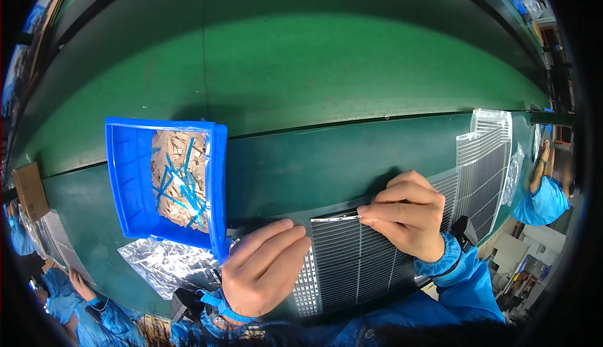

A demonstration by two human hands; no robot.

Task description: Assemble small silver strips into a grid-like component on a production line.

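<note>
A thin, narrow light strip point(333, 219) with small dark marks is pinched between the thumb and fingers of my right hand point(411, 215). It extends leftward over the top edge of a dark-lined sheet point(352, 262). My left hand point(260, 271) is near the strip's free end, apart from it, between a blue bin and the sheet. Its fingers are stretched out side by side; the thumb is hidden, and I see nothing in it. Next to its fingertips is a column of small white pieces point(306, 281) at the sheet's left side.
The blue bin point(218, 177) holds beige scraps point(166, 187) and blue strips point(188, 187). A crinkled silver bag point(160, 262) lies below it. More lined sheets point(487, 165) are stacked right, beside clear plastic point(513, 174). A cardboard box point(30, 190) stands far left. People in blue work at both sides.
</note>
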